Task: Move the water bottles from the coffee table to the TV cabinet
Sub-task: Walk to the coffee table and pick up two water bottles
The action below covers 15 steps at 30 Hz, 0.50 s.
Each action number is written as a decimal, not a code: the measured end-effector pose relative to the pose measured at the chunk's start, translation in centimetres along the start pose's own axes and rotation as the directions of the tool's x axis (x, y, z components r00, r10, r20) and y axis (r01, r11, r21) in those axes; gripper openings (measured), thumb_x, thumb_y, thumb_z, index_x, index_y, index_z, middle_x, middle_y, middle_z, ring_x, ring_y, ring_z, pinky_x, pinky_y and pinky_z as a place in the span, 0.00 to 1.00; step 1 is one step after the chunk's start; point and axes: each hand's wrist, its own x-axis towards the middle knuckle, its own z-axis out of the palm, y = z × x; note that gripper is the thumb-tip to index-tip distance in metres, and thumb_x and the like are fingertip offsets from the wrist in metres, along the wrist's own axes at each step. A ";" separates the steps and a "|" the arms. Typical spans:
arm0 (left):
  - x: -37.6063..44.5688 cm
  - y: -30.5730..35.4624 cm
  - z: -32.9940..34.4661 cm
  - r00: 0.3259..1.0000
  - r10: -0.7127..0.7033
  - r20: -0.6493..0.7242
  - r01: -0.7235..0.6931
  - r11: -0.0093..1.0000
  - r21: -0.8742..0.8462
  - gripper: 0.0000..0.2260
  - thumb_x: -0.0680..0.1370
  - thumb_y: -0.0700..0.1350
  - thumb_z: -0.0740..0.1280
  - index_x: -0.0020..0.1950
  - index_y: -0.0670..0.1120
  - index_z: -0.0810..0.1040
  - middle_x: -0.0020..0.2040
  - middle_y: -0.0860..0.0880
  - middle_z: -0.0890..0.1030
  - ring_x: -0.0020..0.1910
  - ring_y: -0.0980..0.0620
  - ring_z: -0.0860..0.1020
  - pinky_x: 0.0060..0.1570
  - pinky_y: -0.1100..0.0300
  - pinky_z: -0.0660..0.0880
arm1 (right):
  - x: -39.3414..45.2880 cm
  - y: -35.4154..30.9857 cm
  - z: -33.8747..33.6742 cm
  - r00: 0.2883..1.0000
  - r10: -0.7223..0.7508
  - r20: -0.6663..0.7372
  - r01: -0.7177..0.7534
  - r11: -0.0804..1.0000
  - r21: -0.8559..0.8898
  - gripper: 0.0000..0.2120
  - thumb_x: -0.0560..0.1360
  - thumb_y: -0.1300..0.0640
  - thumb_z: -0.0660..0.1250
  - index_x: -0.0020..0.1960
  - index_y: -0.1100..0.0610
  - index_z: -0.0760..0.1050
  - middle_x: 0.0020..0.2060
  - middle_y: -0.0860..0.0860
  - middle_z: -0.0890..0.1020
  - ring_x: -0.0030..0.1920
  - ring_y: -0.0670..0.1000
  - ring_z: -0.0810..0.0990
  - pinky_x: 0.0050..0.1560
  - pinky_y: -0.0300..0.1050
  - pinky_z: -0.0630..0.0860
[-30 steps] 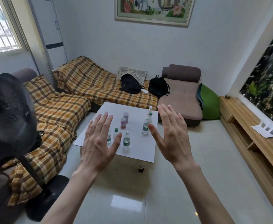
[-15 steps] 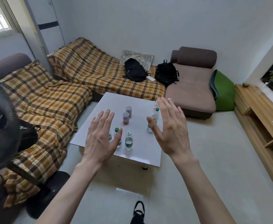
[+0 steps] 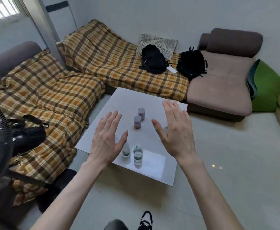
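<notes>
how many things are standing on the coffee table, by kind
water bottles: 2 in plain view, with a trace of 1 more behind the right hand, so others may be hidden
purple-lidded jars: 2
total: 4 in plain view on the coffee table; both hands, left too, hold nothing

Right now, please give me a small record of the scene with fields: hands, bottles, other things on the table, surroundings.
left hand: left hand, open, fingers spread, holds nothing
right hand: right hand, open, holds nothing
bottles: green-capped bottle upright near the front edge of the coffee table; second bottle beside it, partly hidden by the left hand
other items: two purple-lidded jars mid-table
surroundings: plaid sofa, two black backpacks
</notes>
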 end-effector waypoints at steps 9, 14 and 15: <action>2.1 -4.0 4.8 0.989 -0.082 0.121 0.084 0.996 -0.011 0.27 0.83 0.53 0.65 0.79 0.42 0.68 0.79 0.46 0.69 0.81 0.46 0.63 0.79 0.44 0.60 | 3.7 1.5 8.3 0.985 -0.025 0.172 0.023 1.000 0.015 0.33 0.83 0.35 0.51 0.81 0.53 0.55 0.80 0.50 0.62 0.81 0.51 0.55 0.80 0.57 0.54; 3.8 -6.7 7.6 0.975 -0.107 0.194 0.119 0.992 -0.052 0.27 0.82 0.53 0.67 0.78 0.43 0.69 0.79 0.47 0.69 0.81 0.46 0.63 0.79 0.46 0.61 | 5.2 1.7 12.1 0.969 0.001 0.246 0.000 1.000 -0.003 0.34 0.82 0.36 0.53 0.81 0.54 0.56 0.79 0.50 0.64 0.81 0.53 0.57 0.79 0.56 0.55; 4.2 -7.3 8.2 0.974 -0.104 0.203 0.118 0.991 -0.058 0.27 0.82 0.52 0.68 0.78 0.43 0.69 0.79 0.47 0.70 0.81 0.46 0.63 0.79 0.46 0.62 | 5.6 1.7 12.8 0.966 0.009 0.258 -0.007 1.000 -0.012 0.34 0.82 0.36 0.54 0.81 0.54 0.57 0.79 0.50 0.64 0.80 0.53 0.57 0.79 0.56 0.55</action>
